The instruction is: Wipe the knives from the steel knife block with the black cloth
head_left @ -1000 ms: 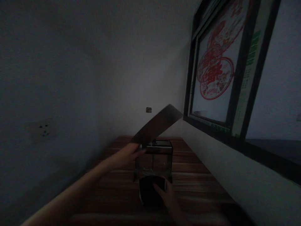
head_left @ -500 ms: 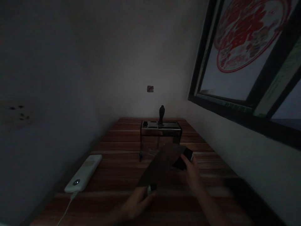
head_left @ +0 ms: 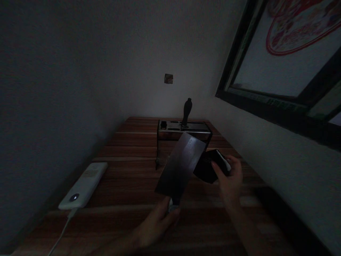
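Note:
My left hand [head_left: 157, 222] is closed round the handle of a cleaver [head_left: 181, 165], whose broad blade points up and away from me. A black cloth [head_left: 209, 167] with a pale edge is pinched in my right hand [head_left: 231, 177], just to the right of the blade. Behind the blade stands a knife rack [head_left: 197, 127] with a slotted metal top. One black-handled tool [head_left: 187, 111] stands upright in it; the part below the handle cannot be made out. The blade hides part of the rack's front.
A white power bank [head_left: 84, 185] with a cable [head_left: 61, 233] lies at the left on the wooden table [head_left: 125, 188]. A long dark object [head_left: 287, 217] lies along the right edge. Walls close in on the left, back and right, with a dark window frame [head_left: 266, 106] at upper right.
The cleaver's blade now stands clearer, more face-on and steeper. My right hand with the cloth has moved right, off the blade. The view has tilted down a little.

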The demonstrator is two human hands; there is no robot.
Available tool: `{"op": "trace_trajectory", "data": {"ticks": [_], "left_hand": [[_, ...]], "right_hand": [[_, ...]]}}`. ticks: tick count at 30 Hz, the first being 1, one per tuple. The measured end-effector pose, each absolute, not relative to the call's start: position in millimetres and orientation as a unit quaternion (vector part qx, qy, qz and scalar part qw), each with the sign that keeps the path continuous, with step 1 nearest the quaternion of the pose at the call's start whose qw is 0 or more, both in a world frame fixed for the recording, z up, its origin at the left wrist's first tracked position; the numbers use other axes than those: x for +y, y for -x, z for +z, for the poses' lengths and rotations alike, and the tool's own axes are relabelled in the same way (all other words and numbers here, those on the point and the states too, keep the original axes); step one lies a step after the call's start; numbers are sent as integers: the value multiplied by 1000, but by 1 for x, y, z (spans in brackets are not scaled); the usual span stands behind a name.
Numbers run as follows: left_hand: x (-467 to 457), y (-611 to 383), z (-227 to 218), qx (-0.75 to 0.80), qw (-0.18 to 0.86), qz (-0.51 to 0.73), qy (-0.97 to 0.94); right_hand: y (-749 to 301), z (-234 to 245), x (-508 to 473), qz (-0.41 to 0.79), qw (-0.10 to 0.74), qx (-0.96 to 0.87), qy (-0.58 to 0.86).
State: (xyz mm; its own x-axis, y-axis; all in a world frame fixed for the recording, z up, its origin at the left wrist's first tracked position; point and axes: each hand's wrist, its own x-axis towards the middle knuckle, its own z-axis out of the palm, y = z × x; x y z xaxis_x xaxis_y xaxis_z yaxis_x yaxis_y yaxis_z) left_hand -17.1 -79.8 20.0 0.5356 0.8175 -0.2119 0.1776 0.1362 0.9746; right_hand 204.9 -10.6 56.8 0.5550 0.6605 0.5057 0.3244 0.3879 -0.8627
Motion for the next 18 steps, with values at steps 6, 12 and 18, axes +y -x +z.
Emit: {"op": "trace_trajectory", "data": {"ticks": [6,12,18], "left_hand": [[-76,11,19,416,632,264,-598],[-72,9,12,395,642,258,-605],[-70,11,15,378,662,255,-594]], "right_hand": [[-199,63,-20,19,675,-512,531],[-170,49,-29,33,579,-660,477],[-151,42,-44,4,458,-799,389]]}}
